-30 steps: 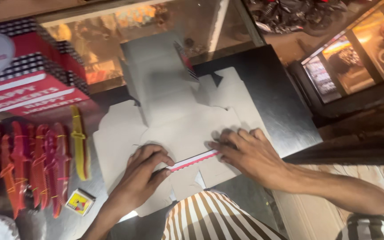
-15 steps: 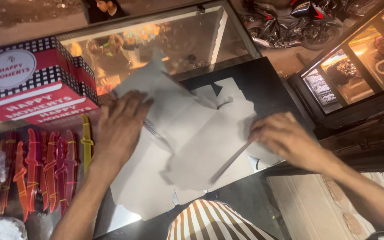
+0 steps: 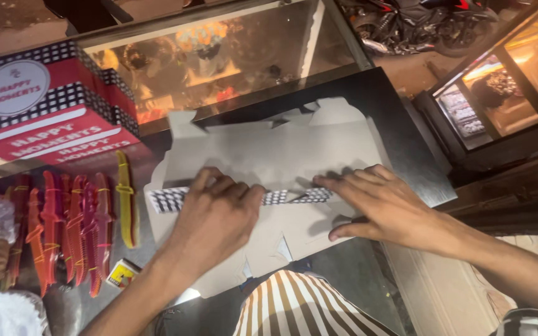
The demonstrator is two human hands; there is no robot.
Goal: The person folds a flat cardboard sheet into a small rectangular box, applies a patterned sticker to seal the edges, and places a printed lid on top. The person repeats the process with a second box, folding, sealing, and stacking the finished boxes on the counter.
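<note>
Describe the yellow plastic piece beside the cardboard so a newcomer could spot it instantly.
Start at the flat grey cardboard box blank on the dark counter. Just off its left edge lies a row of plastic pieces, mostly red, orange and pink. The yellow piece is the one nearest the cardboard, and the only yellow one.

flattened grey cardboard box blank (image 3: pixel 269 155) spread across the dark counter, with a black-and-white checked strip (image 3: pixel 169 199) folded over along its middle. stacked red gift boxes (image 3: pixel 45 124) at upper left, checker-edged, topped by a round white label (image 3: pixel 15 87). small yellow packet (image 3: pixel 121 273) near the counter's front edge.
</note>
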